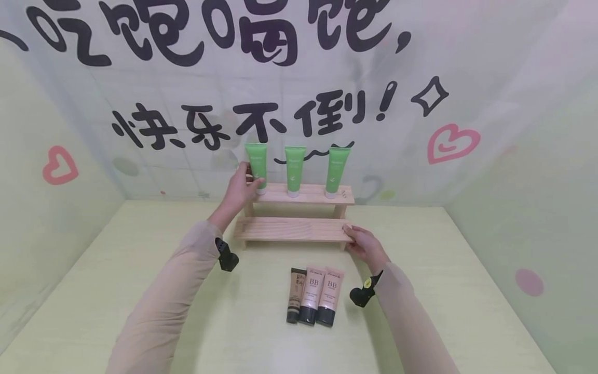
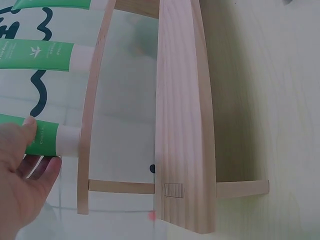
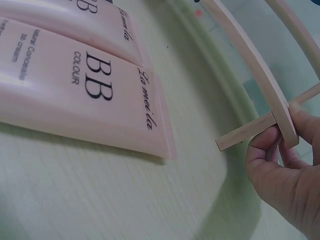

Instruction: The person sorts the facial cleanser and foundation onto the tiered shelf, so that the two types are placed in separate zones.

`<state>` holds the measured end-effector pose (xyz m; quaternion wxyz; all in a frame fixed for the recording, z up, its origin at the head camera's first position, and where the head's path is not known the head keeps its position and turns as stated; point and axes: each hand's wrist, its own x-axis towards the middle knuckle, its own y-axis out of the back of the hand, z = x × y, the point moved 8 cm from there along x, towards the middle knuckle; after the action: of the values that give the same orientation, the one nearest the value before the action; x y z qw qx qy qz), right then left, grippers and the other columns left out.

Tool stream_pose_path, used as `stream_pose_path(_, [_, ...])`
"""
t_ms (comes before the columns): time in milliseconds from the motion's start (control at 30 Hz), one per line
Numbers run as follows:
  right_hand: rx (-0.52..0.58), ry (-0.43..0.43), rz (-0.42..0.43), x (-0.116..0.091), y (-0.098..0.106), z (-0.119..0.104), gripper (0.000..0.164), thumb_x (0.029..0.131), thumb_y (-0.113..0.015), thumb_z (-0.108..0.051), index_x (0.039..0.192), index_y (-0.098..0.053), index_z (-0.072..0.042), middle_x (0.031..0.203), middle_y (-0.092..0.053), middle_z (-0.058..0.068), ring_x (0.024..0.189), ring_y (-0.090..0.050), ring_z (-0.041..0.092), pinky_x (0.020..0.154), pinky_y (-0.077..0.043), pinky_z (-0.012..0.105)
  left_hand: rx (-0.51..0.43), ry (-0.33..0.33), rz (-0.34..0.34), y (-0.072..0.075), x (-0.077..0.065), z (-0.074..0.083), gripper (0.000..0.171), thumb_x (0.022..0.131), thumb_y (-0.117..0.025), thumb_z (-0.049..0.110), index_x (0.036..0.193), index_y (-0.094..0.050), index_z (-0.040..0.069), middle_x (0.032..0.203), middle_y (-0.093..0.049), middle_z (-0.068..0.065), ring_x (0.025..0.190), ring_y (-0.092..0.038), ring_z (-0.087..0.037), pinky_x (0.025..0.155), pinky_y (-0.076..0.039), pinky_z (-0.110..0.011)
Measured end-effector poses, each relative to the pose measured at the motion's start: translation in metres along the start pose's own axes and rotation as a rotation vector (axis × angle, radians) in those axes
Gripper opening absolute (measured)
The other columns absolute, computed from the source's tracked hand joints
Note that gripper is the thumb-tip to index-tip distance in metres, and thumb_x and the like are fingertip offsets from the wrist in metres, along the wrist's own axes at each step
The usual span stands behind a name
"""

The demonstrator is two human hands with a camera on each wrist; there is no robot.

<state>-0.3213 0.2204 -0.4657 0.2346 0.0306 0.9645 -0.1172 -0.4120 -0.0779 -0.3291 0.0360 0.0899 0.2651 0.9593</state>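
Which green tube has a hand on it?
The leftmost green tube on the upper shelf: the left hand holds it, while the middle tube and right tube stand untouched.

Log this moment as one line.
left hand: holds leftmost green tube at upper shelf | right hand: grips lower shelf, right end | two pink tubes, one brown tube: lying on table

Head view: can't read fine print (image 1: 294, 160) on green tubes (image 1: 293, 171), near 12 o'clock
Can't see part of leftmost green tube (image 1: 257, 163) behind left hand (image 1: 239, 190)
See sleeves (image 1: 161, 306) only to bottom edge, 7 and 5 o'clock
Right wrist view: can't see pink tubes (image 3: 90, 110) past edge, 10 o'clock
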Motion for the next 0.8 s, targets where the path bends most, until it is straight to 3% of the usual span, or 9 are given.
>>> stream_pose_path(333, [0.038, -0.01, 0.012, -0.001, -0.001, 0.001, 0.056, 0.094, -0.048, -0.016, 0.141, -0.024, 0.002, 0.085, -0.056, -0.003, 0.072, -0.056, 0.002, 0.065, -0.046, 0.013, 0.018, 0.017, -0.007, -0.004, -0.01, -0.013, 0.045, 0.088, -0.055, 0.005, 0.127, -0.035, -0.006, 0.123, -0.048, -0.023, 0.114, -0.051, -0.035, 0.099, -0.045, -0.04])
stream_pose_path(567, [0.038, -0.032, 0.004, -0.001, -0.001, 0.001, 0.056, 0.094, -0.048, -0.016, 0.142, -0.024, 0.0, 0.09, -0.055, -0.002, 0.073, -0.055, 0.003, 0.064, -0.043, 0.013, 0.002, 0.071, 0.008, 0.002, -0.027, -0.02, 0.055, 0.085, -0.062, 0.015, 0.129, -0.036, -0.005, 0.126, -0.047, -0.023, 0.116, -0.049, -0.035, 0.1, -0.044, -0.041])
stream_pose_path(800, [-0.035, -0.047, 0.026, 0.0, 0.003, 0.003, 0.057, 0.094, -0.049, -0.024, 0.143, -0.026, -0.004, 0.09, -0.055, -0.003, 0.071, -0.051, 0.003, 0.062, -0.04, 0.014, -0.012, 0.069, -0.062, -0.007, -0.048, -0.018, 0.051, 0.084, -0.061, 0.007, 0.128, -0.037, -0.004, 0.125, -0.047, -0.022, 0.115, -0.05, -0.035, 0.099, -0.045, -0.039])
